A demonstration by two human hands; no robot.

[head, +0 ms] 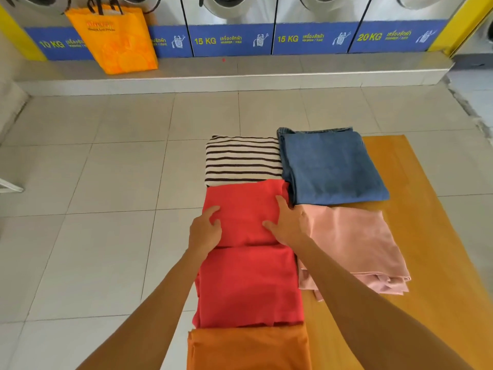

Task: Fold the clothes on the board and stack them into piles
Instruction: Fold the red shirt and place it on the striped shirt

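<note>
Here, a red garment [248, 252] is pressed flat under both hands' fingers, prob. to set its fold. Left hand [204, 231] & right hand [286, 225] are spread, nothing gripped; folded denim [333, 166] lies just beyond right fingertips.

A red garment [248, 263] lies flat along the left edge of the wooden board [426, 236], folded across its middle so a crease runs side to side. Beyond it sits a folded black-and-white striped top [241, 160], touching its far edge. A folded blue denim piece [333, 166] lies just right of the striped top. A folded pink garment [354, 247] rests nearer, beside the red one. An orange cloth [248, 348] lies nearest, against the red garment's near edge.
</note>
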